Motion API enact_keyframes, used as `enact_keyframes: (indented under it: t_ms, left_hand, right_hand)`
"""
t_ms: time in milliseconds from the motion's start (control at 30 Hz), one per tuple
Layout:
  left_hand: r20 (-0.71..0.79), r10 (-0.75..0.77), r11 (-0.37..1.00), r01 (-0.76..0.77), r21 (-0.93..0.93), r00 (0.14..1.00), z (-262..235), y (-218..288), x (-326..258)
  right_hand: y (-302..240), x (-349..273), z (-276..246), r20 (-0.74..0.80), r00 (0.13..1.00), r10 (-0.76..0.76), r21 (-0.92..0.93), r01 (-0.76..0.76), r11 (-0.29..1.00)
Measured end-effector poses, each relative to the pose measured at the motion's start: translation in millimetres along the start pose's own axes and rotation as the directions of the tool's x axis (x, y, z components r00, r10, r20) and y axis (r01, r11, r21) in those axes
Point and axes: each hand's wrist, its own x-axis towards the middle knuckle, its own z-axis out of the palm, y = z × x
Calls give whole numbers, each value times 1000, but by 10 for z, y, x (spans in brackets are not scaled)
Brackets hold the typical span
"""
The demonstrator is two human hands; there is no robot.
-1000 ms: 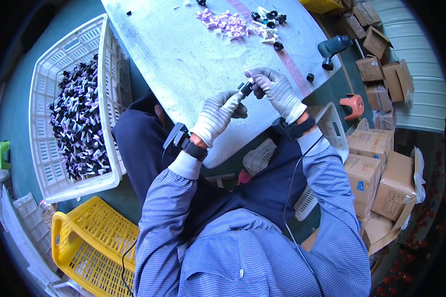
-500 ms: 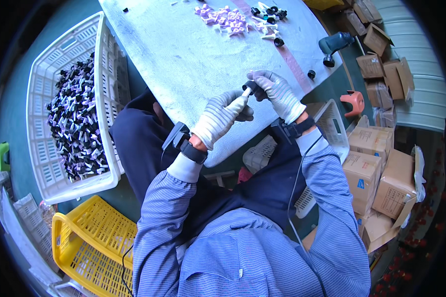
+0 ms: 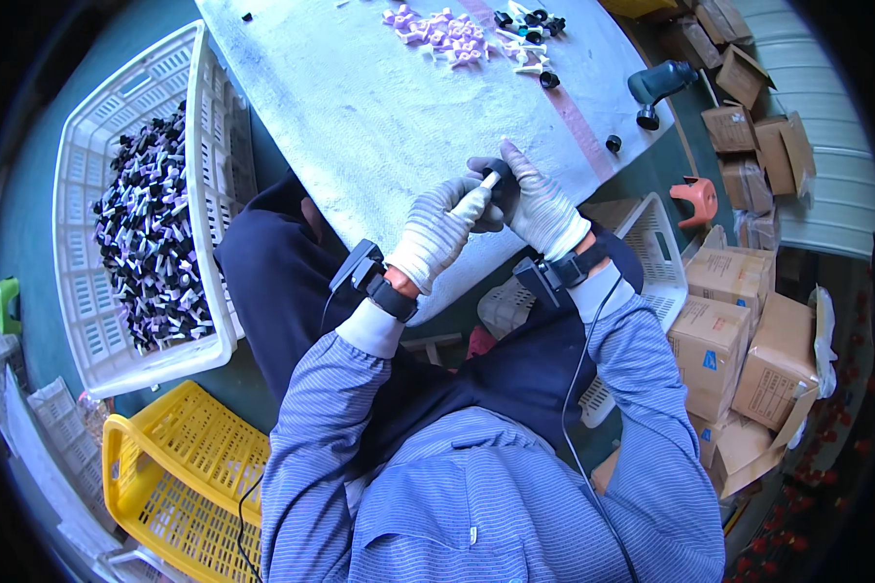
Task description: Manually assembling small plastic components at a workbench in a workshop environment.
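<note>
Both hands wear white knit gloves and meet over the near edge of the white table (image 3: 389, 107). My left hand (image 3: 440, 231) pinches a small white part against a small black part (image 3: 493, 180) that my right hand (image 3: 538, 204) grips from the other side. The two pieces are pressed together between the fingertips; most of the black part is hidden by the fingers. Far across the table lie a heap of small pink pieces (image 3: 439, 27) and several loose black and white pieces (image 3: 528, 29).
A white slatted crate (image 3: 117, 126) on my left holds many black, white and purple small parts. A yellow crate (image 3: 180, 476) stands lower left. Another white basket (image 3: 651, 262), cardboard boxes (image 3: 739, 330), an orange stool (image 3: 698, 199) and a dark tool (image 3: 657, 85) lie right.
The hands have stayed together on the small parts and shifted slightly toward me along the table edge. The left fingers have closed further over the white piece.
</note>
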Motion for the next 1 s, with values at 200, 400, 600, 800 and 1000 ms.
enact_keyframes:
  t_ms: [200,400,600,800,1000]
  left_hand:
    - [-20,-15,998,16,56,1000,24,-12,7]
    - [38,61,901,-71,429,997,61,-223,33]
    - [107,132,634,-167,755,985,217,-435,-79]
    - [157,178,531,-229,816,971,301,-462,-138]
    - [77,219,651,-204,731,973,305,-609,-132]
  right_hand:
    - [80,44,-111,47,993,104,185,-111,976]
    - [180,-110,-137,-79,997,-2,282,25,959]
    - [376,-391,-193,-170,954,-247,144,272,952]
    - [472,-549,-188,-184,795,-579,-489,437,755]
    - [620,-268,-534,-114,568,-815,-742,497,450]
